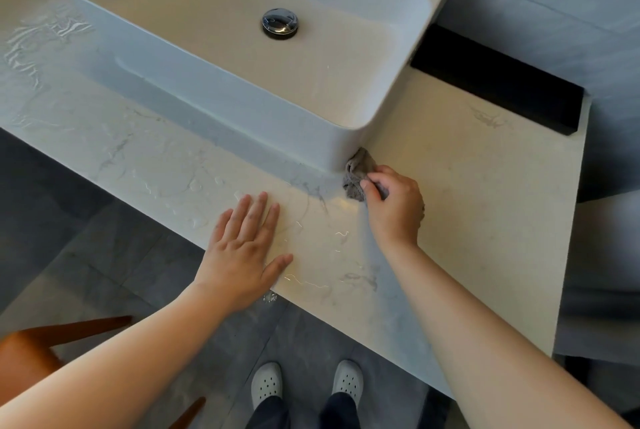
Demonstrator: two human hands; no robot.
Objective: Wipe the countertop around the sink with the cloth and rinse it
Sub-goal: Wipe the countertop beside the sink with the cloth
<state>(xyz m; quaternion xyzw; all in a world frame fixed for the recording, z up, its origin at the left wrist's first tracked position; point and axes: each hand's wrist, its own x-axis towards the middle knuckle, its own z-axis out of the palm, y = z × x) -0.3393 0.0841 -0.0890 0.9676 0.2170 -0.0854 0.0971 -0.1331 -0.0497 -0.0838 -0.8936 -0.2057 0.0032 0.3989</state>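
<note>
Left hand (246, 248) spread flat on wet counter (467, 186), right hand (394, 207) pinching bunched grey cloth (356, 172) against near right corner of sink (214, 96): mid-wipe, likely calling next for a firm sweep leftward through the droplets (173, 183), rinsing not yet begun.

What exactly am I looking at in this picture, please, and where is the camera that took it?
There is no machine here: a person works with two bare hands. The single picture comes from a camera worn on the head, looking down. The left hand rests flat on the pale countertop, fingers straight. The right hand grips a bunched grey cloth against the near right corner of the white sink. Water streaks lie on the countertop to the left. Below are the person's white shoes.
</note>
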